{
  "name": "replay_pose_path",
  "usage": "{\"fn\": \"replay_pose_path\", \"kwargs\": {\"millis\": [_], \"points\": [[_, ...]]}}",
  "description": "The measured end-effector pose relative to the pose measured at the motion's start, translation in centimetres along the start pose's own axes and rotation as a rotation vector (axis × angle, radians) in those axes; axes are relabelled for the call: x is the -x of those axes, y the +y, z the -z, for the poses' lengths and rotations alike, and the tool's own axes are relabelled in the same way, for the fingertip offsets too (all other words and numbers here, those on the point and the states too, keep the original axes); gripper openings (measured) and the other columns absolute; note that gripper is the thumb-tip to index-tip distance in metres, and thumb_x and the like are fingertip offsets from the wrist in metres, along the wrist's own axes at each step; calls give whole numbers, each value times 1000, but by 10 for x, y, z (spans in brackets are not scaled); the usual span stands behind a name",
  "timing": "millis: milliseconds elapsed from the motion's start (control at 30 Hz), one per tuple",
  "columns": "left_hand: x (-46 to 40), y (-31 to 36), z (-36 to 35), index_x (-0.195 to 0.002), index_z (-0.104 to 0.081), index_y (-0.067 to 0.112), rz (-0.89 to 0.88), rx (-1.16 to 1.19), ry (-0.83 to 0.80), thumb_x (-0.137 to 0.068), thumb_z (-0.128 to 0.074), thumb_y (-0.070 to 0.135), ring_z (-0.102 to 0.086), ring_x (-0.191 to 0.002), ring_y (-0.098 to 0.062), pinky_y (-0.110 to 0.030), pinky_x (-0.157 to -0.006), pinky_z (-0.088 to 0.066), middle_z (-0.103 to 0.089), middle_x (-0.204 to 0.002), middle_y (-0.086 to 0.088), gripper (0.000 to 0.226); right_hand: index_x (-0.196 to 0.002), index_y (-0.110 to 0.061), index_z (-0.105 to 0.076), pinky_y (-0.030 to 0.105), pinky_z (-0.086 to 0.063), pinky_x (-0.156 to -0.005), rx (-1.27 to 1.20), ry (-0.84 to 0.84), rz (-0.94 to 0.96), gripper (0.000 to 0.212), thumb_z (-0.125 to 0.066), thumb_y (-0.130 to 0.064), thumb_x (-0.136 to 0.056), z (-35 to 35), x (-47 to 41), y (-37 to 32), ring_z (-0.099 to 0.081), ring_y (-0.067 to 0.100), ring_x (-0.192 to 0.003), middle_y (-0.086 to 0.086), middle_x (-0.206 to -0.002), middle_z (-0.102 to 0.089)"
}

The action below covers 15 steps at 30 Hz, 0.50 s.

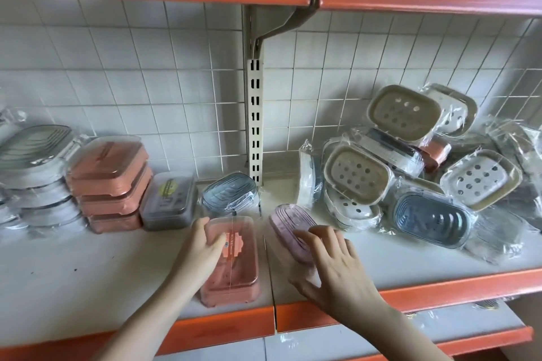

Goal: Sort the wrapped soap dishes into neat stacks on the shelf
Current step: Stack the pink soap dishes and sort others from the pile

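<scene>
While both hands reach onto the white shelf (pixel 88 272), the head view shows this:
Left hand (pixel 202 252): fingers curled over the left edge of the salmon lidded soap dish (pixel 234 261), gripping it; the dish lies flat near the shelf's front edge.
Right hand (pixel 334 267): fingers spread and relaxed, fingertips resting on the pink oval soap dish (pixel 290 228), which sits tilted just right of the salmon one.
Sorted side: three salmon boxes stacked (pixel 111 182) at left, a grey lidded dish (pixel 168 199) beside them, grey oval stacks (pixel 38 173) further left, a blue oval dish (pixel 230 195) behind the salmon dish.
Unsorted heap (pixel 425 161): beige and white perforated dishes and a blue ribbed one, all in clear wrap, jumbled at right against the tiled wall (pixel 132 67).
</scene>
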State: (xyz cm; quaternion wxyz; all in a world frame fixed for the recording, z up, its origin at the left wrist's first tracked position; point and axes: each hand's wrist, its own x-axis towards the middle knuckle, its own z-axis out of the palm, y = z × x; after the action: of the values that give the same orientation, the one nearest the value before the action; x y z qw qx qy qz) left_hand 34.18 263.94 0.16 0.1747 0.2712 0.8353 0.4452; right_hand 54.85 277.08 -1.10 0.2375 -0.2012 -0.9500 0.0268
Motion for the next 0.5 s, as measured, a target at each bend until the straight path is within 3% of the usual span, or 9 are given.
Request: {"fn": "replay_pose_path", "kwargs": {"millis": [100, 233, 367, 433, 500], "points": [[1, 2, -1, -136, -40, 5, -47, -108, 32, -90, -58, 17, -48, -121, -25, -29, -99, -35, -50, -133, -14, 51, -116, -30, -52, 31, -47, -82, -123, -33, -42, 43, -45, -59, -85, 2, -10, -4, -52, 16, -100, -8, -111, -49], [12, 16, -7, -140, -34, 6, -166, -402, 95, -90, -54, 31, -38, -127, -31, -36, -104, -34, -43, -136, -17, 60, -125, -24, -50, 34, -43, -96, -150, -151, -176, 68, -32, -68, -77, 3, -35, -12, -47, 23, -114, -3, -124, -45], [25, 32, -24, -147, -14, 13, -143, -694, 96, -88, -43, 56, -31, -131, -32, -39, -101, -37, -27, -147, -14, 78, -132, -19, -39, 34, -39, -100, -72, -235, -276, 69, -48, -66, -82, -8, -58, -27, -39, 27, -125, 4, -134, -38], [27, 33, -29, -147, -9, 14, -64, -758, 85, -86, -39, 64, -32, -130, -33, -40, -100, -36, -21, -149, -16, 85, -128, -16, -42, 40, -41, -95, 11, -254, -332, 68, -52, -64, -81, -17, -63, -34, -43, 32, -122, 8, -133, -40], [27, 30, -30, -145, -11, 12, -2, -782, 82, -83, -36, 70, -33, -129, -33, -39, -100, -36, -22, -147, -15, 88, -114, -13, -53, 45, -49, -78, 32, -235, -366, 65, -62, -61, -71, -25, -63, -38, -57, 38, -105, 15, -121, -53]]}}
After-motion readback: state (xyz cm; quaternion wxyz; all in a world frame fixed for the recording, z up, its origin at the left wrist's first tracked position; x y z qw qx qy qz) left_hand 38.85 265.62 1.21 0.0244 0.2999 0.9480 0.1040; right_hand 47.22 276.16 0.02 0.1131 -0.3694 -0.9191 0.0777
